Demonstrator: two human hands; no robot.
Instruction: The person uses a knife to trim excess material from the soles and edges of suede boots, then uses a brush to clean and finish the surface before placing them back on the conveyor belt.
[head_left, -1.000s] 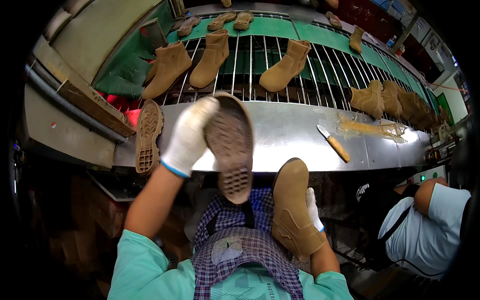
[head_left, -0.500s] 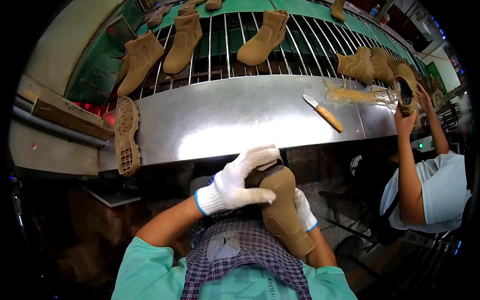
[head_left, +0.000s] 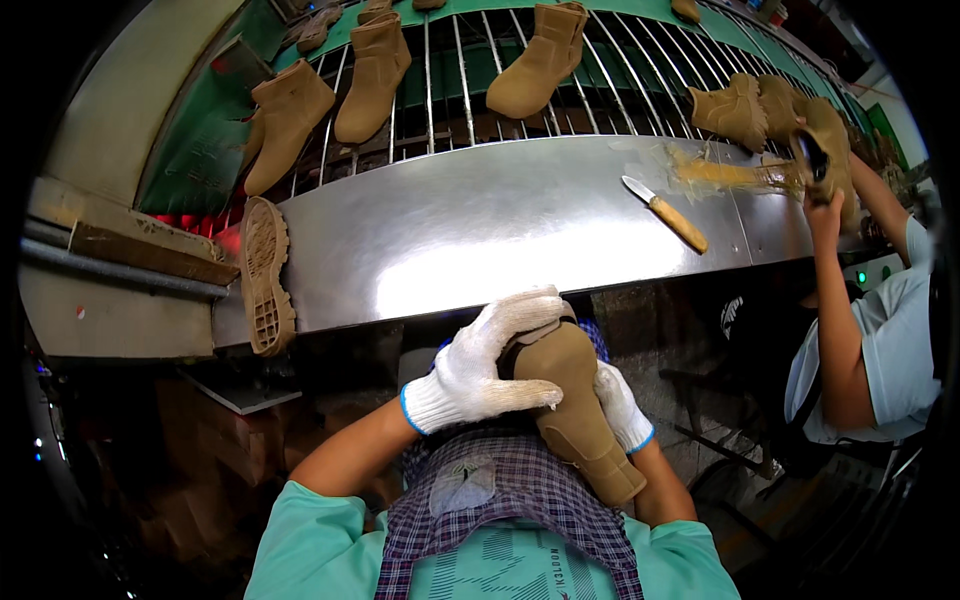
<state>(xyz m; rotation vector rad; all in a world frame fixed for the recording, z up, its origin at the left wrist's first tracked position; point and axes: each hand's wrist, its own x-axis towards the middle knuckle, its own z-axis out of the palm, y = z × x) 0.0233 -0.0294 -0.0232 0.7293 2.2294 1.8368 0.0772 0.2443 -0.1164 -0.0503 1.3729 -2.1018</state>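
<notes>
Steel bench (head_left: 480, 240) ahead; gloved left hand (head_left: 480, 365) and right hand (head_left: 620, 405) clasp tan suede boot (head_left: 575, 415) over lap; loose sole could shift.

Steel bench (head_left: 470, 240): knife (head_left: 665, 213), sole (head_left: 266, 275); rack (head_left: 450, 90): boots (head_left: 372, 75).

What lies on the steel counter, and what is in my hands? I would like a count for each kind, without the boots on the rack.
Boot, in left hand and right hand: 1
Loose sole: 1
Knife: 1
Yellowish clump, kind unclear: 1
Total: 4
</notes>
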